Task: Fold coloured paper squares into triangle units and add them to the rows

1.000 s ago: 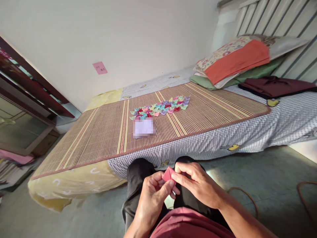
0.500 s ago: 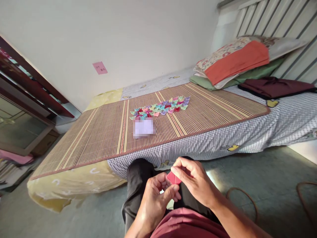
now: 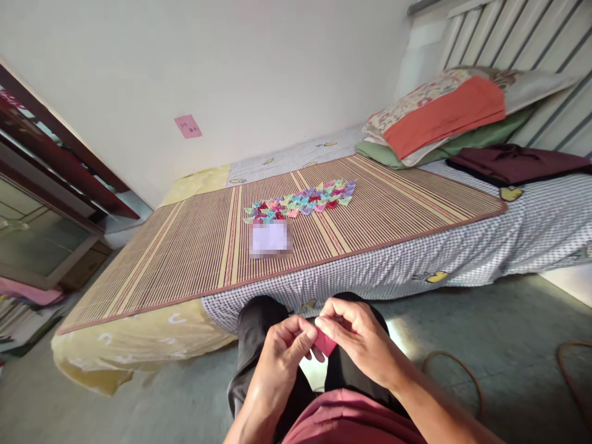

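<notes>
Above my lap, a small piece of folded red paper point(image 3: 325, 343) is pinched between both hands. My left hand point(image 3: 287, 346) grips its left side with thumb and forefinger. My right hand point(image 3: 354, 333) holds its upper right part, thumb on top, and covers some of the paper. Beyond my knees, several small folded paper pieces point(image 3: 305, 200) in many colours lie in close rows on the striped mat point(image 3: 185, 259). Just in front of those rows is a whitish-lilac rectangle point(image 3: 270, 239), blurred out.
The mat covers a bed with a checked sheet point(image 3: 361, 277). Pillows point(image 3: 444, 117) and a folded maroon cloth point(image 3: 513, 161) lie at the right end, by a slatted headboard point(image 3: 522, 37). A brown cord point(image 3: 456, 364) loops on the floor. A glass-fronted cabinet point(image 3: 37, 228) stands left.
My left thumb and fingers have moved up to the paper's upper edge, close to my right fingertips. The red paper now shows as a narrower, pointed shape.
</notes>
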Demonstrator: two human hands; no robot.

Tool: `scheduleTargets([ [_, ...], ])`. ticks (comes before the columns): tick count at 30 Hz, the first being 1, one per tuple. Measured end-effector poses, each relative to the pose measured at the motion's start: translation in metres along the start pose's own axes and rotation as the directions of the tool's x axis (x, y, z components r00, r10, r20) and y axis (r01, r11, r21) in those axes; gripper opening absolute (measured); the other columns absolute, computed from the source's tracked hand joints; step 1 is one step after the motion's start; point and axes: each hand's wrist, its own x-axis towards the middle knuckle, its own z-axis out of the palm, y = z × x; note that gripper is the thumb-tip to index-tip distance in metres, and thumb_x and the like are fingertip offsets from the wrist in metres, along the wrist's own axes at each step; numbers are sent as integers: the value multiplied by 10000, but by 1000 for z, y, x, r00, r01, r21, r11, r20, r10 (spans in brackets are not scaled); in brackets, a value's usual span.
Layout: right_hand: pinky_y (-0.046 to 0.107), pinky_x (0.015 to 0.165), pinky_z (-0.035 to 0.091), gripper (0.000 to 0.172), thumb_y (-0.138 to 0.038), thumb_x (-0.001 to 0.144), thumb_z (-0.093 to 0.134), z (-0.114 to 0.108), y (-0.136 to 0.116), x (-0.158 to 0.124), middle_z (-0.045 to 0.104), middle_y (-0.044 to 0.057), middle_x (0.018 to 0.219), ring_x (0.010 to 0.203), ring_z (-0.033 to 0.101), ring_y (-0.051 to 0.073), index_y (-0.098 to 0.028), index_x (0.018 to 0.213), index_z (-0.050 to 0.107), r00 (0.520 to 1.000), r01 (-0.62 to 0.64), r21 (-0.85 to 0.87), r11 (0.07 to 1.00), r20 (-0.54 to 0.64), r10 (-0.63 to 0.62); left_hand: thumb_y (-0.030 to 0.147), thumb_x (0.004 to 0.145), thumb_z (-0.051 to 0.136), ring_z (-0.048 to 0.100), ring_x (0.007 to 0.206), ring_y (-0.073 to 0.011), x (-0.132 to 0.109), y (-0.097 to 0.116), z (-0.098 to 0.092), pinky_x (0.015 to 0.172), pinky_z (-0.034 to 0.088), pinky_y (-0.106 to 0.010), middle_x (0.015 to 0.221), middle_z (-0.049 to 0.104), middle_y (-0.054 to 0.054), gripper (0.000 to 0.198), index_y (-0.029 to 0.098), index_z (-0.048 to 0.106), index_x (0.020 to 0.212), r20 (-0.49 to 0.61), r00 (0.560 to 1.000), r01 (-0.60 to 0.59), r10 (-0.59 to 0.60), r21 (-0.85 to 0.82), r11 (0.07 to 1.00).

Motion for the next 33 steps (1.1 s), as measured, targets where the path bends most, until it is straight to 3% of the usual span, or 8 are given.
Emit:
scheduleTargets([
  [8,260,599,437,458,-582,985,641,6,7,4,638,4,660,616,558,139,-170,786,661,996,-88,235,968,35,82,560,783,842,478,531,-118,5,-5,6,579,383,-251,536,581,5,488,166,609,614,-137,990,-41,32,-66,997],
  [16,252,562,431,383,-495,953,689,9,13,4,616,-19,597,560,563,135,-185,737,630,995,-76,216,973,-44,88,569,803,831,531,573,-128,7,-5,6,599,410,-257,594,614,-12,487,164,602,659,-54,998,-14,14,0,1000],
  [19,259,576,452,380,-504,947,665,10,16,8,628,-11,608,571,583,144,-188,741,624,990,-108,265,958,-59,128,501,841,827,605,632,-147,4,-6,4,649,461,-264,679,673,-10,378,169,645,841,-89,994,-62,57,-51,997],
  [22,243,552,401,380,-507,910,692,11,19,10,572,-32,593,552,507,122,-184,721,622,985,-130,290,948,-69,156,427,911,781,660,750,-167,-2,-5,-1,736,502,-277,786,719,-20,276,186,678,1001,-60,990,-130,129,-15,991],
  [25,240,536,355,402,-521,894,711,12,17,11,527,-43,587,545,444,108,-182,698,619,986,-130,299,945,-60,154,360,914,789,673,827,-181,-6,-4,-7,804,516,-290,877,750,-51,207,176,740,996,31,991,-135,134,47,990],
  [28,246,553,390,436,-551,928,683,11,10,10,549,-35,588,556,481,117,-190,694,608,988,-132,301,944,-33,149,312,886,823,683,857,-197,-5,-4,-10,825,524,-299,879,763,-59,174,176,777,984,41,989,-143,141,54,988],
  [30,251,595,442,437,-559,982,622,9,5,7,599,-16,633,597,535,131,-191,748,652,990,-123,257,958,-38,137,305,879,830,685,832,-196,-4,-3,-11,811,529,-297,853,768,-57,158,178,789,963,28,987,-161,160,51,986],
  [33,266,674,519,342,-530,1021,598,2,0,0,676,5,762,689,616,155,-214,1012,730,993,-72,180,981,-75,87,311,875,834,681,784,-180,-3,0,-14,769,530,-280,831,770,-51,151,182,798,946,0,980,-199,199,46,979],
])
